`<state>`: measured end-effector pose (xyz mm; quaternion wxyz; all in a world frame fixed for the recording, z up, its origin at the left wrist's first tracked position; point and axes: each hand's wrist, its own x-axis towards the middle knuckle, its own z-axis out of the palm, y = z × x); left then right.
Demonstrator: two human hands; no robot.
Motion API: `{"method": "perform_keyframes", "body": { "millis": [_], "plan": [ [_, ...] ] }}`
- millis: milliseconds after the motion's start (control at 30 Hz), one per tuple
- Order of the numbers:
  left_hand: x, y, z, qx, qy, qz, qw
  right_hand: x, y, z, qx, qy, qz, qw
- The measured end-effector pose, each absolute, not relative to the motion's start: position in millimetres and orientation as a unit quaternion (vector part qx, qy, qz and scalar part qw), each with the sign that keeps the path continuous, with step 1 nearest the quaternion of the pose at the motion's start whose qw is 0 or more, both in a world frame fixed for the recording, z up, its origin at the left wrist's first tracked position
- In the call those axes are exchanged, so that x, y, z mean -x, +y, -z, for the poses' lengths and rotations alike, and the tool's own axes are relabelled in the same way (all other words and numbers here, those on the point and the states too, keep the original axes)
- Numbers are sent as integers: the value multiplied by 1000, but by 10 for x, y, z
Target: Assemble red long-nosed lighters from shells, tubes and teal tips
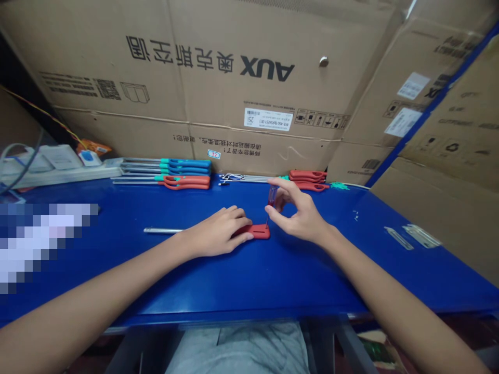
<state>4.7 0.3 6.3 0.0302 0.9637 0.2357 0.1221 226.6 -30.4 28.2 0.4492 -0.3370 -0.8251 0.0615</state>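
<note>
Our left hand (218, 231) presses the handle (260, 231) flat at the middle of the table (273, 280). Our right hand (298, 215) pinches a screwdriver (272, 196) upright, tip on the handle. We judge that firm downward pressure and a plumb driver prevent slipping.

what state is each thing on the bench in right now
red-handled tool, lying flat, shaft pointing left
small screwdriver, upright, tip on the tool's handle
left hand, palm down, pressing on the red-handled tool
right hand, pinching the small screwdriver
blue-handled tools, stacked at the back
</note>
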Motion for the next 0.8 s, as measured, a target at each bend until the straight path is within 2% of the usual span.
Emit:
{"method": "perform_keyframes", "body": {
  "millis": [800],
  "plan": [
    [-48, -5, -67, -964, 231, -128, 31, -2262, -314, -285, 335, -825, -67, 449]
  ]
}}
